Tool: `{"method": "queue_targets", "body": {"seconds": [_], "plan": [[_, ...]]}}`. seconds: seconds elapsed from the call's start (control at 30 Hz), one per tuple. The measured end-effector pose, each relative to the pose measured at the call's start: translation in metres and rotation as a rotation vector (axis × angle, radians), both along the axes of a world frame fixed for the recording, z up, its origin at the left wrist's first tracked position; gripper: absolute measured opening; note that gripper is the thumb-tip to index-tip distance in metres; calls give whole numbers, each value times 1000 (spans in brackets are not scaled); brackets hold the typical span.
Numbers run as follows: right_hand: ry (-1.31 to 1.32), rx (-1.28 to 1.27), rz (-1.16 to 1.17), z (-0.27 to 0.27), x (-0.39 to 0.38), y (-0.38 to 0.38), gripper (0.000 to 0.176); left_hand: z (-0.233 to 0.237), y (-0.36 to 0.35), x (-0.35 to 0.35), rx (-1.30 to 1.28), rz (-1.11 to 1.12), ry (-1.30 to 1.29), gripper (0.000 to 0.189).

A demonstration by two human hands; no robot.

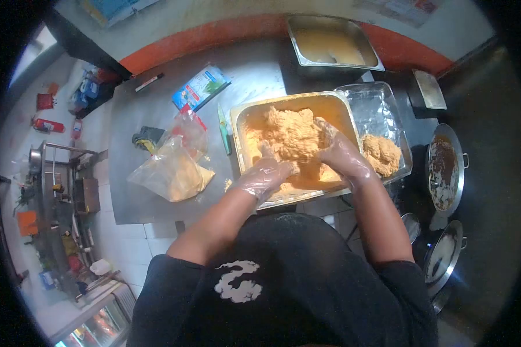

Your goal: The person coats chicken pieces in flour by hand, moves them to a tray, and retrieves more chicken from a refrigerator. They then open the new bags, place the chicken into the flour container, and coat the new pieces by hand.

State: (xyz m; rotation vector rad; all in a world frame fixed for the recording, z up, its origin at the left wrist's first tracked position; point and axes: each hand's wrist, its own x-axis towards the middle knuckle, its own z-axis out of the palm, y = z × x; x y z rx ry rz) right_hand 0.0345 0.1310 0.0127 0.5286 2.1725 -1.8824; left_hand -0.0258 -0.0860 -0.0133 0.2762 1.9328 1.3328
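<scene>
A large, craggy breaded piece of meat (pixel 295 133) is between my two hands, over a metal pan (pixel 348 107) of orange-tan flour. My left hand (pixel 269 173), in a clear plastic glove, grips its near left side. On its right side is my right hand (pixel 342 153), gloved the same way, fingers curled against the coating. Flour covers both gloves' fingertips, and the piece partly hides the fingers. Another breaded piece (pixel 381 155) lies in a clear tray (pixel 382 95) just right of the pan.
A deep metal pan of yellowish liquid (pixel 333 46) stands at the back. Left on the steel table are an open plastic bag of flour (pixel 179 173), a blue packet (pixel 201 87) and a green-handled knife (pixel 224 136). Two large woks (pixel 446 168) are at the right.
</scene>
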Motion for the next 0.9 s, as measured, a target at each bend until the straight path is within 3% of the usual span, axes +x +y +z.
{"method": "queue_targets", "body": {"seconds": [0.07,0.13,0.17,0.27,0.33,0.4,0.47,0.63,0.67,0.7,0.8,0.9], "plan": [[-164,479,112,30,-17,2,89,6,3,-8,-162,-77,66,116],[-322,804,221,-7,-38,13,93,11,9,-24,-377,-150,72,117],[-397,967,277,-37,-47,19,95,4,12,-26,-352,-141,67,120],[-262,994,552,-134,-65,51,95,-44,36,-35,-401,-104,113,122],[-187,836,440,-91,-64,30,94,-49,39,-40,-325,-46,130,115],[-101,390,282,-83,-61,13,93,-30,35,-37,-153,11,7,100],[0,-339,70,-104,-63,13,93,-41,33,-46,-97,104,15,95],[-74,26,91,-54,-29,24,76,-62,28,-39,68,365,-155,72],[-82,101,96,-37,-25,27,73,-107,25,-55,116,327,-332,71],[-92,175,100,-23,-23,30,71,-103,25,-52,10,261,-278,73],[-415,979,869,12,-18,19,69,-50,24,-18,-312,39,-119,77],[-314,786,1010,-83,-3,34,74,1,24,15,-616,-178,26,82]]}}
